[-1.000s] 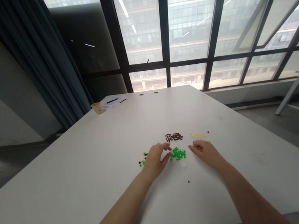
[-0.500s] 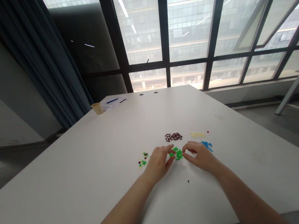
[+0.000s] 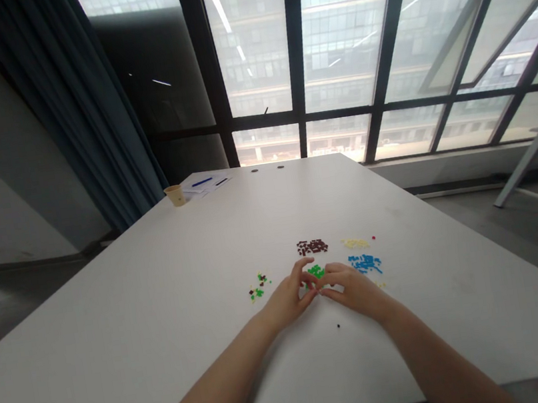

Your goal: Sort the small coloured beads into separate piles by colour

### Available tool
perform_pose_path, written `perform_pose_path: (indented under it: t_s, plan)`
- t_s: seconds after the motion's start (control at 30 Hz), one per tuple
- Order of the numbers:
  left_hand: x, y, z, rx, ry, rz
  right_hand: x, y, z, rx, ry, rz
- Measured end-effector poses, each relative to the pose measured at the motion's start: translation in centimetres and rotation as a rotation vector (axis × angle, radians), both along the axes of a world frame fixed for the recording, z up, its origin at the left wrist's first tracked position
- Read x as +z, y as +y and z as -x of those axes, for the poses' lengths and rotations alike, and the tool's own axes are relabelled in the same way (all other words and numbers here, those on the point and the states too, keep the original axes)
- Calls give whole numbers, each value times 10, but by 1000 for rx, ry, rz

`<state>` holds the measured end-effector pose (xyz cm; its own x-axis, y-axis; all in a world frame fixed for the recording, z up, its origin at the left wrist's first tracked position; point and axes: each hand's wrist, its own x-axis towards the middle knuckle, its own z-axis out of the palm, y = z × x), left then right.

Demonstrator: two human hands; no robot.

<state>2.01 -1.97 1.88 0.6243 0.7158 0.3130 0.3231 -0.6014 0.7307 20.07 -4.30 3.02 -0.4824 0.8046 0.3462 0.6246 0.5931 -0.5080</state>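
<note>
My left hand (image 3: 289, 297) and my right hand (image 3: 355, 288) meet at the fingertips, just at the near side of a pile of small green pieces (image 3: 316, 271). Thumb and fingers of each hand are pinched together; whatever sits between them is too small to make out. Past the fingers lies a heap of dark brown pieces (image 3: 313, 247). Blue pieces (image 3: 365, 263) spread beyond my right hand, with a few pale yellow bits (image 3: 381, 285) beside it. Left of my left hand are small clusters of green, yellow and dark pieces (image 3: 257, 292).
Pale yellow pieces (image 3: 355, 243) and one red piece (image 3: 373, 238) lie farther right on the white table (image 3: 166, 324). A tiny black piece (image 3: 338, 326) rests between my forearms. At the far left stand a paper cup (image 3: 176, 196) and papers with a blue pen (image 3: 202, 182).
My right hand has moved left and slightly nearer, so its fingertips now meet those of my left hand. More of the blue pieces shows. My left hand has shifted only a little.
</note>
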Motion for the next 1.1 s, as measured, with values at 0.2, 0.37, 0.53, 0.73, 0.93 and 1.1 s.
perform_pose_path:
  t_s: [0.2,0.37,0.53,0.73,0.93,1.1]
  plan:
    - [-2,12,13,94,48,6,-11,1,-2,-17,-77,139]
    - [-1,22,24,183,101,-18,-18,1,-5,-25,-129,219]
    - [8,39,44,329,173,-81,-8,5,-16,-107,-25,146]
    - [-6,73,87,578,353,-55,-8,13,-31,-287,66,30]
    - [-31,81,93,521,328,21,-10,12,-31,-279,41,46]
    - [-31,83,89,540,318,36,-8,11,-30,-277,32,58]
